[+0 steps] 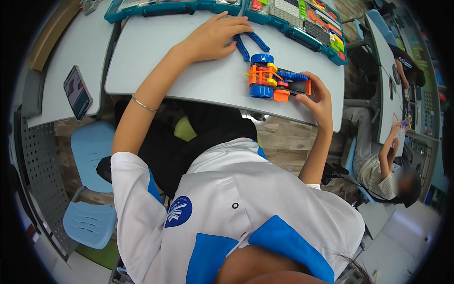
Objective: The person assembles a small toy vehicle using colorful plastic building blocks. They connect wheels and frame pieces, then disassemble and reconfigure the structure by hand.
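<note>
A small toy vehicle [263, 75] of building parts, with blue wheels, an orange frame and yellow, red and black pieces, stands near the table's front edge. My right hand [319, 98] grips its right end between thumb and fingers. Farther back and left, my left hand [215, 39] is at a blue V-shaped plastic tool [242, 48] that looks like pliers. The tool's two arms spread toward the vehicle. Its joined end is hidden under my fingers, and my thumb lies beside one arm.
Teal cases [302, 35] of sorted colourful parts line the far edge of the white table [156, 57]. On a table to the left lies a phone [77, 92]. A blue chair [92, 156] stands at left. Other people [378, 175] sit at a table on the right.
</note>
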Motion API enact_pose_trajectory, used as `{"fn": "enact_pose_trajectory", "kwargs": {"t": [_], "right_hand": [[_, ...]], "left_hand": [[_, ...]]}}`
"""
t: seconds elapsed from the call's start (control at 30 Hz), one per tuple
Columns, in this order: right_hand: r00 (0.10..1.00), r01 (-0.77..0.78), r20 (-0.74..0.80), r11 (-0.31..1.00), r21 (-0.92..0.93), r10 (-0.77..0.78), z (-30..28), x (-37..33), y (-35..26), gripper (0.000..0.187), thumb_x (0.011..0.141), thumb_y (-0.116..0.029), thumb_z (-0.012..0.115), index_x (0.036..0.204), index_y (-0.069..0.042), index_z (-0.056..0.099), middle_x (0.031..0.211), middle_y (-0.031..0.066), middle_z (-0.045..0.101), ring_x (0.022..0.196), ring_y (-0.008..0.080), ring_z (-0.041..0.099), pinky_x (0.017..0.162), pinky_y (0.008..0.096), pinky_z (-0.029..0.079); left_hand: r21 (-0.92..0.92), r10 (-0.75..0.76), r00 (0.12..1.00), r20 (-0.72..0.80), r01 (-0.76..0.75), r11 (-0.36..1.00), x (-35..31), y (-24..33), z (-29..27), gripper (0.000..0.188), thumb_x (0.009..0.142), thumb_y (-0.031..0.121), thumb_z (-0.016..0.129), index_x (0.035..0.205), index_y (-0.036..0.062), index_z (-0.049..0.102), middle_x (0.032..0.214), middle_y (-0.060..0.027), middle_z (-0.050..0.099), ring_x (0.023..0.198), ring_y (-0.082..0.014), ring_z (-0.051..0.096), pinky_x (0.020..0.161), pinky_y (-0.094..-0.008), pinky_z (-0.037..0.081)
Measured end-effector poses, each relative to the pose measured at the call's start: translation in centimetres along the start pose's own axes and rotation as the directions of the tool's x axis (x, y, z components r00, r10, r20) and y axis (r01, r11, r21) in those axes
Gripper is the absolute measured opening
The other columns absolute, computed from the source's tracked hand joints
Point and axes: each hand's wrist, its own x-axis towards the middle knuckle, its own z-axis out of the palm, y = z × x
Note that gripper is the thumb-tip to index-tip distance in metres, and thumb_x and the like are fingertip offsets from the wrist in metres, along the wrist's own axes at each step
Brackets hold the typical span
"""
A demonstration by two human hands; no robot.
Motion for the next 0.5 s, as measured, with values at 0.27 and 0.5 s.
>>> {"fn": "enact_pose_trajectory", "kwargs": {"t": [0.27,0.5], "right_hand": [[0.999,0.021,0.036,0.993,-0.112,-0.017,0.1,0.6,-1.3,0.057,0.068,-0.018,0.088,0.119,-0.004,0.066,0.118,0.0082,0.064,0.113,0.0205,0.056,0.102,0.0321,0.040],[0.985,0.153,0.085,0.986,-0.071,-0.147,6.1,3.0,-2.4,0.058,0.065,-0.024,0.090,0.115,-0.006,0.068,0.112,0.0077,0.064,0.111,0.0228,0.057,0.101,0.0350,0.041]], "left_hand": [[-0.079,-0.319,0.946,0.060,0.323,0.943,-7.3,1.7,-7.0,0.041,0.080,0.004,0.066,0.121,0.0052,0.062,0.107,-0.0118,0.060,0.106,-0.0303,0.058,0.098,-0.0376,0.044],[-0.042,-0.541,0.830,-0.132,0.541,0.840,-14.0,-0.6,-14.5,0.041,0.083,0.005,0.067,0.124,0.0068,0.065,0.108,-0.0104,0.065,0.107,-0.0219,0.062,0.100,-0.0349,0.043]]}}
